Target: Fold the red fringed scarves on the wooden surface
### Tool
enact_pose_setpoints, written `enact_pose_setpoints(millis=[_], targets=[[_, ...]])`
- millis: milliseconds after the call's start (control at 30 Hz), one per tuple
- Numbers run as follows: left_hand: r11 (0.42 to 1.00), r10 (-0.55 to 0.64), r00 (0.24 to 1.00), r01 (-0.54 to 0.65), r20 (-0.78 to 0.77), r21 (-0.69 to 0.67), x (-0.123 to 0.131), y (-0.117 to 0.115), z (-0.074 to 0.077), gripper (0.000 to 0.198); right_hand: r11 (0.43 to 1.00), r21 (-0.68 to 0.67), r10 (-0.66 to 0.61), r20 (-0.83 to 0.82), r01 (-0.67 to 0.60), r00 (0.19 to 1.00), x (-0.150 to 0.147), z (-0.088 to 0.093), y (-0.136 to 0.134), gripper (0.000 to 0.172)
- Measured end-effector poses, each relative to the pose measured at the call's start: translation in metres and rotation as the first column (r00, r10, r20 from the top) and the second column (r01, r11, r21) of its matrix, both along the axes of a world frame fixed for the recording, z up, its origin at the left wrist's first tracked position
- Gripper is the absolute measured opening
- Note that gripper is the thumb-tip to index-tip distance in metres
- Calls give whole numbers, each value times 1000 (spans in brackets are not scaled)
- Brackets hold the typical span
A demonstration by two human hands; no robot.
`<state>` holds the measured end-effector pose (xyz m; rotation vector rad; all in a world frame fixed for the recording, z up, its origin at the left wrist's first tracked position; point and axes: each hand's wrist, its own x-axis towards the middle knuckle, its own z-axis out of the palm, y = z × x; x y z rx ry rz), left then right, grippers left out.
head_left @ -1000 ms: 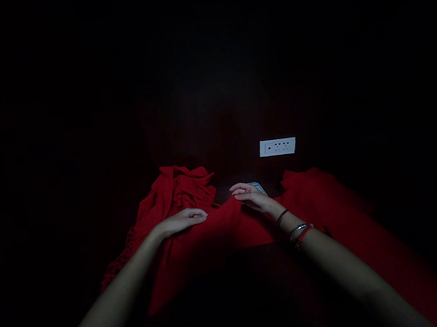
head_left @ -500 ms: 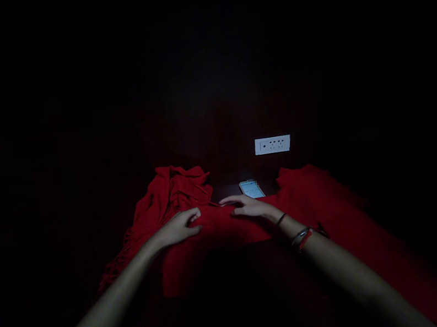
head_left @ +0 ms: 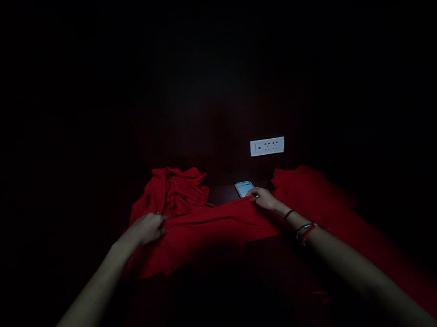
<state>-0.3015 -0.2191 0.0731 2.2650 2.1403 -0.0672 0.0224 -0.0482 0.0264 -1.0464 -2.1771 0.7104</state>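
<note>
A red fringed scarf [head_left: 212,228] lies across the dark surface before me, its upper edge drawn fairly straight between my two hands. My left hand [head_left: 148,228] is closed on the left part of that edge, fingers pinched into the cloth. On the right, my right hand [head_left: 263,199] pinches the same edge, close to the phone. Dark and red bands circle my right wrist. A crumpled heap of red cloth [head_left: 176,190] sits behind my left hand. More red cloth [head_left: 312,198] spreads along the right, beyond my right forearm; how these parts join is unclear.
A lit phone [head_left: 243,188] lies behind the scarf, partly covered by my right hand. On the dark wall above it is a white socket plate [head_left: 267,146]. Darkness hides most of the surroundings.
My hands have moved apart, the left going further left and the right slightly right. Both have closed on the scarf's edge, which is now stretched between them with a fold along it.
</note>
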Motion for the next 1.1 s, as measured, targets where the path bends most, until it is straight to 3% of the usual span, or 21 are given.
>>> enact_pose_setpoints(millis=[67, 167, 233, 267, 367, 467, 567, 633, 733, 800, 833, 933, 1000, 1100], targets=[[985, 5, 1000, -1, -22, 174, 11, 4, 11, 28, 998, 9, 63, 2, -63, 998, 1, 4, -10, 35], [920, -145, 989, 123, 30, 373, 52, 14, 32, 28, 954, 29, 301, -88, -300, 949, -14, 18, -38, 55], [871, -234, 970, 176, 73, 458, 84, 21, 42, 29, 906, 48, 423, -141, -420, 895, -29, 29, -55, 57], [853, -257, 962, 182, 90, 488, 97, 24, 45, 29, 898, 64, 439, -142, -435, 887, -34, 34, -61, 50], [860, -257, 956, 161, 138, 485, 115, 29, 39, 29, 929, 141, 359, -126, -342, 925, -35, 43, -63, 24], [948, -127, 990, 101, 66, 302, 97, 26, 18, 33, 970, 183, 203, -266, -158, 942, -5, 42, -43, 21], [981, 55, 997, -44, -52, 190, 69, 20, -1, 33, 997, 73, -3, -377, 34, 926, 43, 33, -18, 24], [972, 113, 993, -115, 24, 203, 61, 18, -1, 31, 997, -43, -73, -262, 64, 962, 68, 26, -13, 25], [963, 41, 964, -108, 263, 246, 85, 24, 22, 24, 992, -105, 63, -67, -70, 996, 76, 23, -30, 49], [959, -69, 922, -45, 382, 280, 119, 30, 45, 21, 977, -32, 209, -69, -211, 976, 62, 28, -52, 67], [952, -131, 896, -5, 424, 306, 138, 33, 55, 20, 964, 21, 266, -87, -265, 960, 52, 31, -63, 68], [946, -277, 823, 143, 496, 290, 178, 37, 67, 22, 956, 133, 278, -122, -262, 953, 31, 39, -75, 35], [952, -297, 821, 212, 488, 222, 182, 35, 56, 33, 977, 152, 173, -173, -148, 970, 38, 39, -63, 20], [975, -219, 910, 219, 353, 40, 154, 27, 14, 46, 987, 133, -66, -214, 95, 975, 79, 31, -28, 19]])
